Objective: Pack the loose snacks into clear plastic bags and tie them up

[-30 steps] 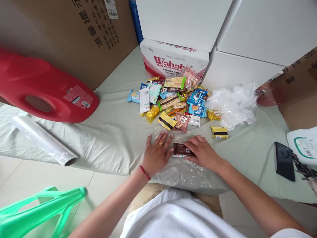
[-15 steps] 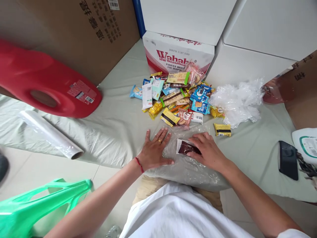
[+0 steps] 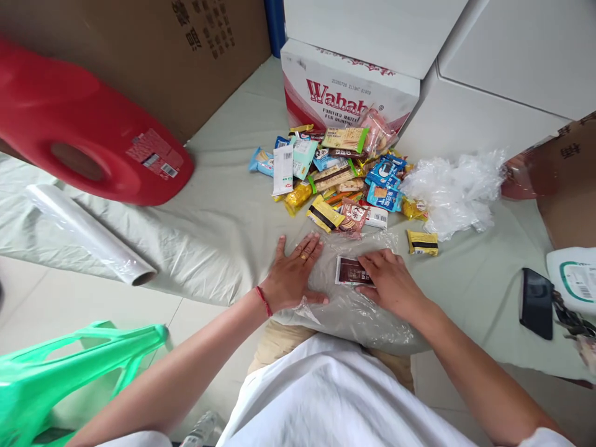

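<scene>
My left hand (image 3: 295, 270) lies flat with its fingers spread, pressing the left side of a clear plastic sheet or bag (image 3: 328, 310) onto the cloth. My right hand (image 3: 391, 279) has its thumb and fingers around the right end of a dark brown snack packet (image 3: 351, 271), which rests on the clear plastic. A pale edge shows along the packet's left and lower sides; whether a second wrapper lies under it I cannot tell. Just beyond my hands is a heap of small wrapped snacks (image 3: 333, 177). One yellow packet (image 3: 423, 243) sits apart, right of the plastic.
Crumpled clear plastic (image 3: 459, 192) lies right of the heap, before white boxes (image 3: 493, 112). A Wahaha carton (image 3: 344, 87) stands behind. To the left are a red jug (image 3: 153, 164) and a film roll (image 3: 93, 236); a phone (image 3: 535, 304) lies right. A green stool (image 3: 84, 372) stands on the floor.
The brown packet has turned to lie more level on the plastic, my right hand still at its right end. My left hand stays spread in place. The view has shifted slightly.
</scene>
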`<move>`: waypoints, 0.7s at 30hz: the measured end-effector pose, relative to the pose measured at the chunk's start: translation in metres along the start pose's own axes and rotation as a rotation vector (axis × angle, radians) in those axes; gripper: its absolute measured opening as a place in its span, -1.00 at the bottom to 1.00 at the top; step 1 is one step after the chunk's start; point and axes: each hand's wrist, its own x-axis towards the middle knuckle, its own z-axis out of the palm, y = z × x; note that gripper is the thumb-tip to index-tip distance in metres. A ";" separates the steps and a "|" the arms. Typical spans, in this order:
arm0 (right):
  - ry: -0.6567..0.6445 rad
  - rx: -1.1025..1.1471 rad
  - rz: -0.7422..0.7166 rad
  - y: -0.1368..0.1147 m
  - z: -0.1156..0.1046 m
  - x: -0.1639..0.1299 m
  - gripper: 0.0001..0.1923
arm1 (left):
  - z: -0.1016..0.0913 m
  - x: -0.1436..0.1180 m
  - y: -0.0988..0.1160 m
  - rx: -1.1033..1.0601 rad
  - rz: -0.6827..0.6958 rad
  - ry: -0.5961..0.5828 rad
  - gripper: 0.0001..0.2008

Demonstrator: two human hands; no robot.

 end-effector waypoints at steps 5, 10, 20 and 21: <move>-0.005 0.019 0.007 0.003 0.010 0.001 -0.43 | -0.001 -0.002 -0.003 -0.029 0.000 -0.012 0.30; 0.031 0.107 0.001 0.028 0.005 -0.004 -0.49 | 0.002 -0.004 -0.006 0.002 0.007 0.009 0.30; 0.071 0.203 -0.143 0.001 -0.022 0.011 -0.50 | -0.001 -0.003 -0.004 0.012 0.006 0.004 0.32; 0.044 0.179 -0.159 -0.006 -0.015 0.015 -0.48 | -0.002 -0.002 -0.004 0.017 0.006 0.004 0.30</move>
